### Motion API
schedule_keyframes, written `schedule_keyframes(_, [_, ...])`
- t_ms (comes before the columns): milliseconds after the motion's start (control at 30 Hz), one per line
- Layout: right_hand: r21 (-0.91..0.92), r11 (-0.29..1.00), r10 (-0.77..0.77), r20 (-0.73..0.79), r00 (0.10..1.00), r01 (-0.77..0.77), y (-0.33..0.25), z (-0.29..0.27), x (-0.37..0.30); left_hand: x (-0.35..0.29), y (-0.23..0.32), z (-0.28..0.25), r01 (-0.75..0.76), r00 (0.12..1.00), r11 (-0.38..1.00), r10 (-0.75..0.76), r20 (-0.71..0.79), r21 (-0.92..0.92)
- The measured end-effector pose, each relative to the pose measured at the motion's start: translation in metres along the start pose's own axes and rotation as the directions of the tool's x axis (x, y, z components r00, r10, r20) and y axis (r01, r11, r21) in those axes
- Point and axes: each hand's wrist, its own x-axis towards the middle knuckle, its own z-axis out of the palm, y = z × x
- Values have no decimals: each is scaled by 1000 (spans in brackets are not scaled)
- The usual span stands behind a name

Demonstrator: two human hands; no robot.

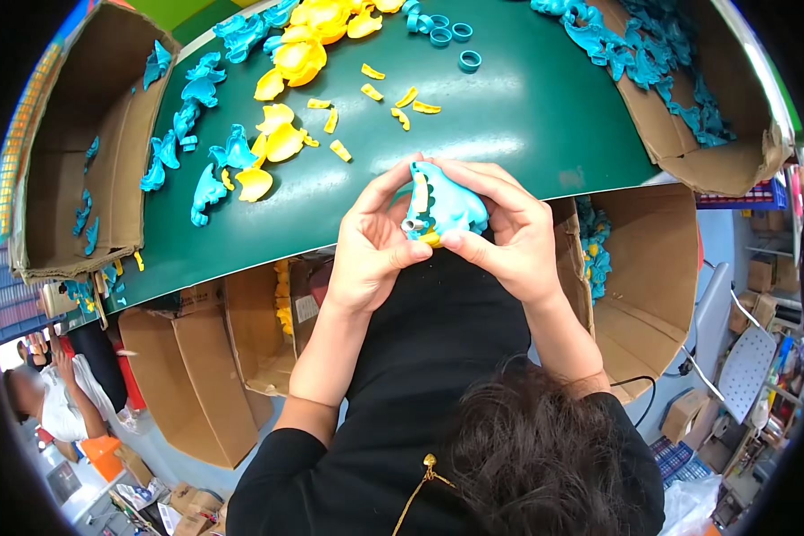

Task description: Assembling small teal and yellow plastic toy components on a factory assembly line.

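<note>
Both my hands hold a blue plastic toy part (457,202) over the near edge of the green table (509,112). It is a curved shell with a toothed edge, and a yellow strip (421,191) shows along its opening. At its left side sits a small silver tube end (410,226). My left hand (369,239) is closed on the left side, thumb at the bottom. My right hand (512,234) wraps the right side, its thumb pressing low on the shell. Fingers hide the part's back. Beyond the hands lie several small yellow strips (406,96).
Blue rings (470,61) lie at the back. Yellow shells (300,58) and blue pieces (237,148) run along the table's left. Cardboard boxes stand at left (107,201) and right (661,134), with others (652,304) below the edge. A person (67,393) is at far left.
</note>
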Motion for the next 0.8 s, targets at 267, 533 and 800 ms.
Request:
schedule_keyframes(267, [23,997,-76,-54,996,77,1,6,-4,-2,0,-1,-3,1000,1000,3,25,-14])
schedule_keyframes(533, [25,999,-26,-60,998,27,2,7,-6,-1,-2,-3,-17,998,999,15,57,27])
schedule_keyframes(800, [-142,990,16,-15,1000,-17,1,4,-10,1,0,-12,23,994,998,-30,106,65])
